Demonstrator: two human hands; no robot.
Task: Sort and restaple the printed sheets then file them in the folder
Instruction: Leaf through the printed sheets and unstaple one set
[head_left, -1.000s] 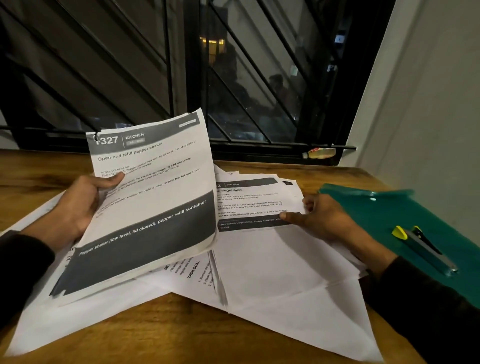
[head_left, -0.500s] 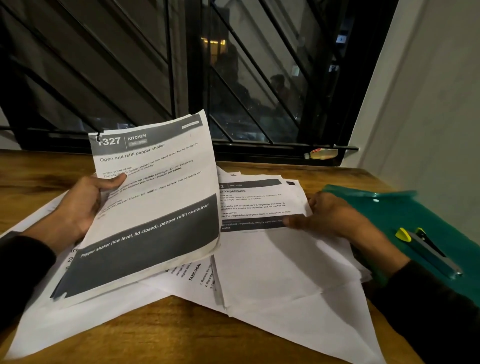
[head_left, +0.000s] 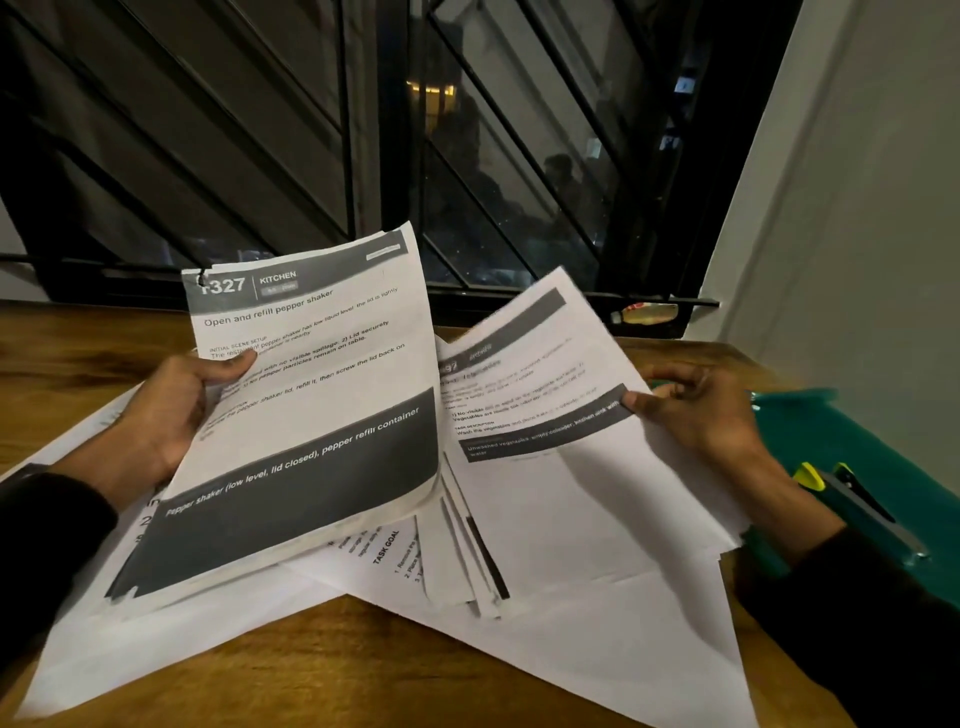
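Observation:
My left hand (head_left: 171, 410) grips a thick stack of printed sheets (head_left: 311, 415) by its left edge, thumb on the top page headed "327 KITCHEN", and holds it tilted up off the table. My right hand (head_left: 696, 410) pinches the right edge of a single printed sheet (head_left: 540, 415), lifted and tilted toward the stack. More loose sheets (head_left: 571, 587) lie spread on the table below. A teal folder (head_left: 872, 457) lies at the right with a grey stapler (head_left: 878, 525) on top of it.
The wooden table (head_left: 363, 670) runs up to a dark barred window (head_left: 467, 156) at the back and a pale wall (head_left: 857, 208) at the right. A yellow-tipped item (head_left: 810, 475) lies on the folder beside the stapler.
My right hand has taken hold of the top sheet of the right pile and raised it off the table, tilting it toward the stack. The stack in my left hand has barely moved.

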